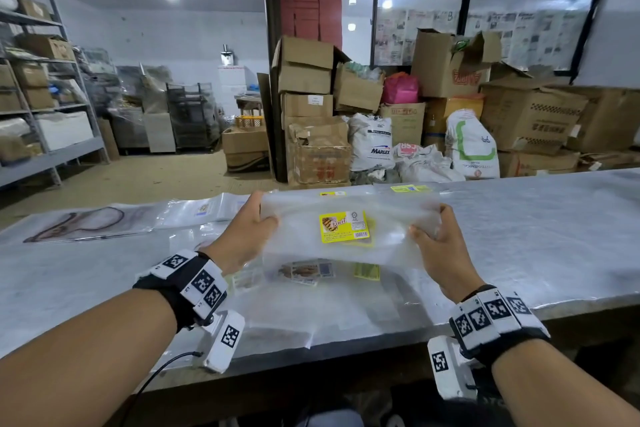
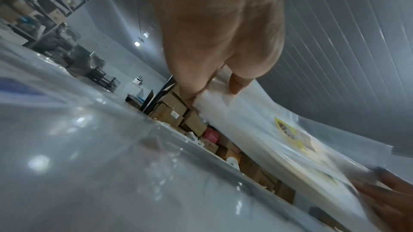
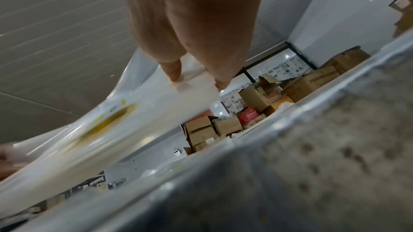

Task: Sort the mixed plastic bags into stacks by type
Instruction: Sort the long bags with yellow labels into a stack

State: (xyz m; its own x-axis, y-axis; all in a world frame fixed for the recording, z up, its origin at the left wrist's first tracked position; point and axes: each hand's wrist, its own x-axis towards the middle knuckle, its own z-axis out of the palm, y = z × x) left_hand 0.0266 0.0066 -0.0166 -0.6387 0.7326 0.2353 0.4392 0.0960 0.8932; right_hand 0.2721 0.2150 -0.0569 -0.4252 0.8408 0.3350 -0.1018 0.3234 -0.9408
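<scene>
A thick stack of clear plastic bags with a yellow printed label is held flat above the table. My left hand grips its left edge, thumb on top and fingers beneath. My right hand grips its right edge the same way. The left wrist view shows the stack pinched between thumb and fingers; in the right wrist view the stack sags away from the fingers. Under it on the table lie loose clear bags with brown and yellow labels.
The long grey table carries other clear bags: a pile with a dark line print at the far left, blue-labelled ones beside it, yellow-labelled ones at the far edge. Cardboard boxes and sacks stand behind the table.
</scene>
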